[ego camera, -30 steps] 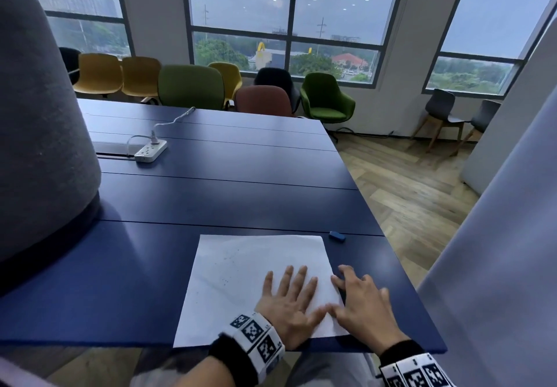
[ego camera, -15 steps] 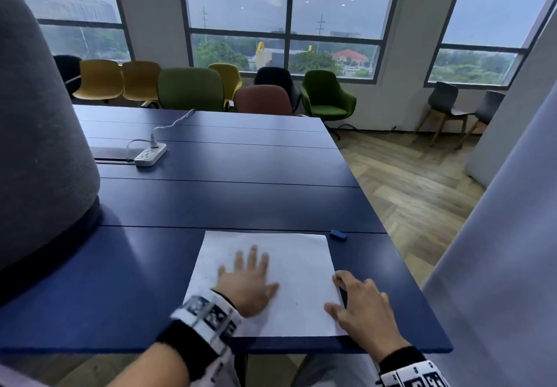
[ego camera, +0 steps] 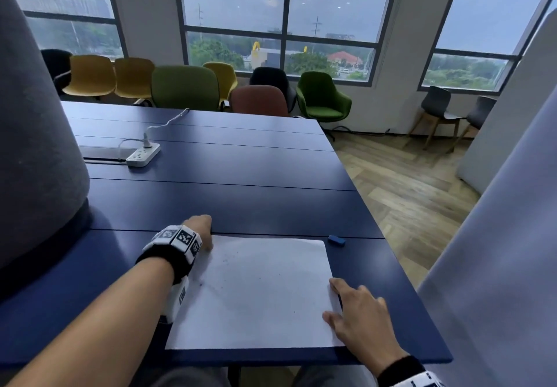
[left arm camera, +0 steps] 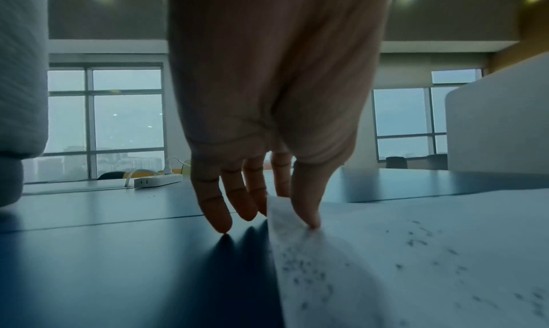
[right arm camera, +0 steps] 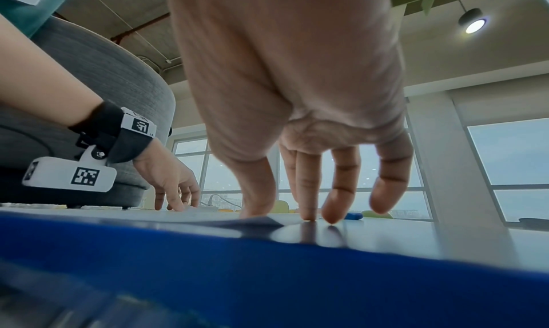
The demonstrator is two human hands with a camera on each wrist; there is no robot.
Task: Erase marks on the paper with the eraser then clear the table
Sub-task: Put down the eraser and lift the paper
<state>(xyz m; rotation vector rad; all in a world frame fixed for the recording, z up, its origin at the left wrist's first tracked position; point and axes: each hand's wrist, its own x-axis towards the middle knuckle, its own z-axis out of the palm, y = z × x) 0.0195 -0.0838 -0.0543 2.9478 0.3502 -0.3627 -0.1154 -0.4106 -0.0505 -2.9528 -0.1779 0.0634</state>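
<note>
A white sheet of paper (ego camera: pixel 256 293) lies near the front edge of the blue table (ego camera: pixel 229 205), with dark crumbs (left arm camera: pixel 309 272) scattered on it. My left hand (ego camera: pixel 200 230) is at its far left corner. In the left wrist view the left hand (left arm camera: pixel 267 215) pinches that raised corner of the paper (left arm camera: pixel 415 262) between thumb and fingers, the little finger touching the table. My right hand (ego camera: pixel 355 308) rests at the paper's right edge, thumb on the sheet, fingers (right arm camera: pixel 309 206) on the table. A small blue eraser (ego camera: pixel 336 240) lies free just past the far right corner.
A white power strip (ego camera: pixel 143 154) with its cable sits at the far left of the table. A grey padded partition (ego camera: pixel 36 145) rises on the left and a light one (ego camera: pixel 497 266) on the right. Coloured chairs (ego camera: pixel 184 88) line the far side.
My left hand has slid from the paper's near right part, across the middle, to the far left corner and taken hold of it. The right hand stays at the right edge.
</note>
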